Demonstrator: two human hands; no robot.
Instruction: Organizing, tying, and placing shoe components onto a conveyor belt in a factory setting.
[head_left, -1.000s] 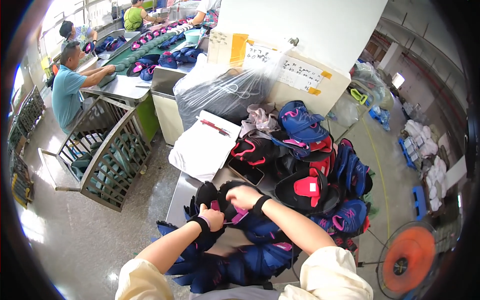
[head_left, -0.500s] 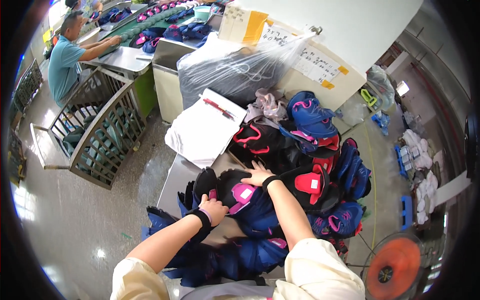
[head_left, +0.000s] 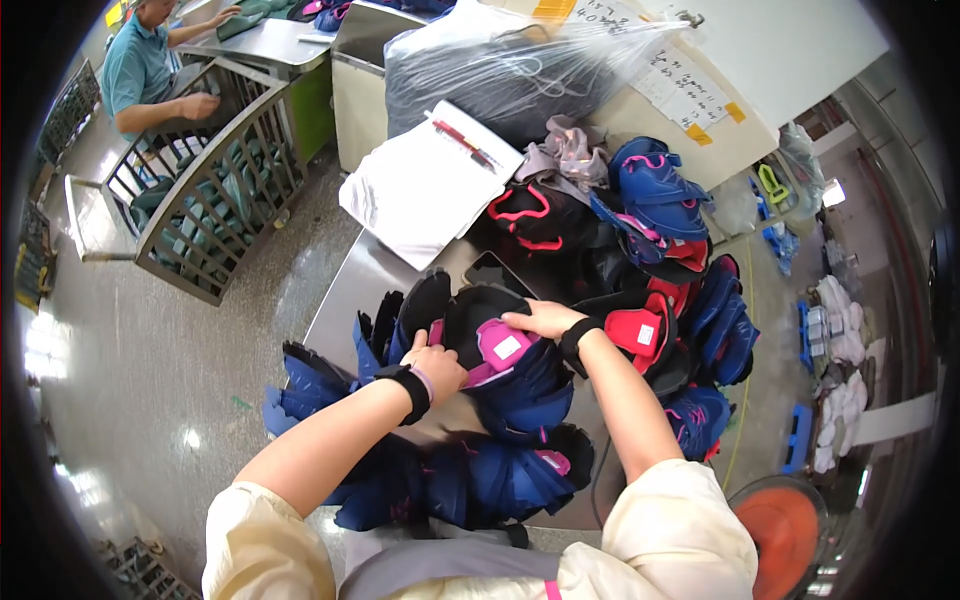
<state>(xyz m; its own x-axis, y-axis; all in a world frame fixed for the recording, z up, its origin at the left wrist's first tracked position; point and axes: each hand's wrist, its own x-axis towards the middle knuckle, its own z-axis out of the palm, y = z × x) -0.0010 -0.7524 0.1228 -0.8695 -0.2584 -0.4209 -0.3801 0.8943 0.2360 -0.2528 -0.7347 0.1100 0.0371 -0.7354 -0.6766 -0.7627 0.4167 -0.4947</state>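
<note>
Over the bench (head_left: 372, 268), the right hand (head_left: 548, 320) holds a pink-tongued shoe upper (head_left: 502, 348) by the rim; the left hand (head_left: 438, 364) curls at its side, grip unclear.

Metal table (head_left: 375, 265): centre of the frame, shiny along its left.
Blue uppers (head_left: 520, 405): bunched across the lower centre.
Black-and-red uppers (head_left: 640, 335): heaped right of centre.
Phone (head_left: 490, 270): flat, just above centre.
Floor (head_left: 200, 390): slatted cart (head_left: 178, 282) standing, upper left.

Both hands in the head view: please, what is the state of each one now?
Left hand: curled at the shoe; a firm grip cannot be told.
Right hand: seems closed on the shoe's right edge.
</note>
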